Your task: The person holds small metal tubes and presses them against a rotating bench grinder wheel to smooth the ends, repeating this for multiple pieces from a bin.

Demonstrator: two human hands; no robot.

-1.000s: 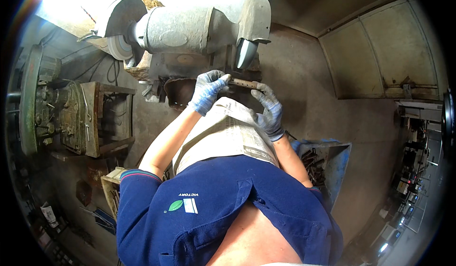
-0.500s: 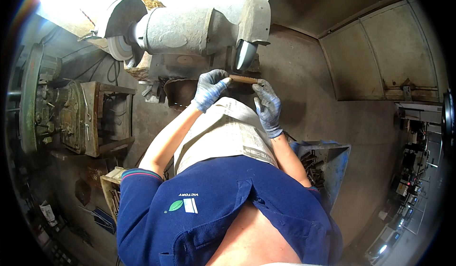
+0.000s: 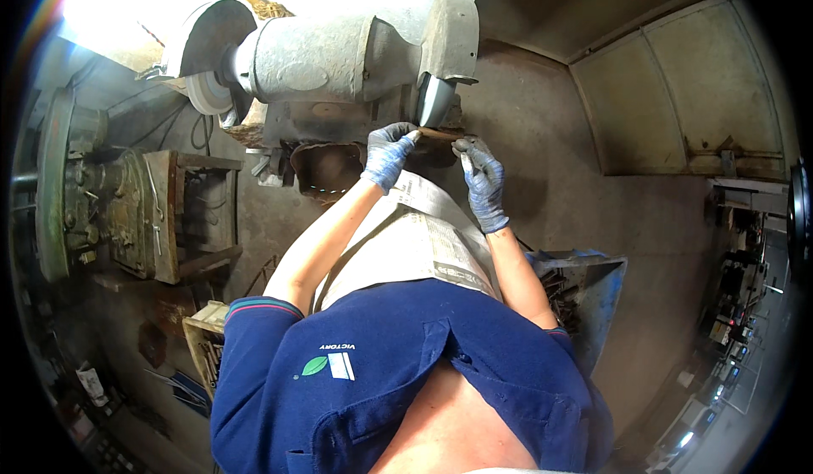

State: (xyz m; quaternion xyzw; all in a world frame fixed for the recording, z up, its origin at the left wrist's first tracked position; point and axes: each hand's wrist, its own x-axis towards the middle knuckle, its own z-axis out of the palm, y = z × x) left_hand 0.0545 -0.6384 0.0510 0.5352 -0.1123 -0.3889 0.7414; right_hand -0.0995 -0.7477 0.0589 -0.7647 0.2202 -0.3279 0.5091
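Observation:
Both my hands wear blue-and-grey work gloves. Between them is a short, narrow brownish bar (image 3: 440,135), held roughly level under the right wheel (image 3: 436,101) of a grey bench grinder (image 3: 318,61). My left hand (image 3: 389,156) pinches the bar's left end. At its right end, the fingertips of my right hand (image 3: 483,182) are closed on it. The bar's upper edge appears to meet the wheel's lower rim, though the exact contact is too small to tell. Small bright specks show low in the dark opening to the left of my left hand.
The grinder's left wheel (image 3: 208,91) is partly exposed beneath its guard. A green machine (image 3: 118,207) stands at far left. Beside my right arm, a blue bin (image 3: 605,300) contains metal pieces; a pale crate (image 3: 199,338) sits at my left. Paper sheeting (image 3: 406,241) covers my lap.
Both hands have shifted slightly right, and the bar has risen to the wheel. Its angle has tilted a little. Bright specks now show beside my left hand.

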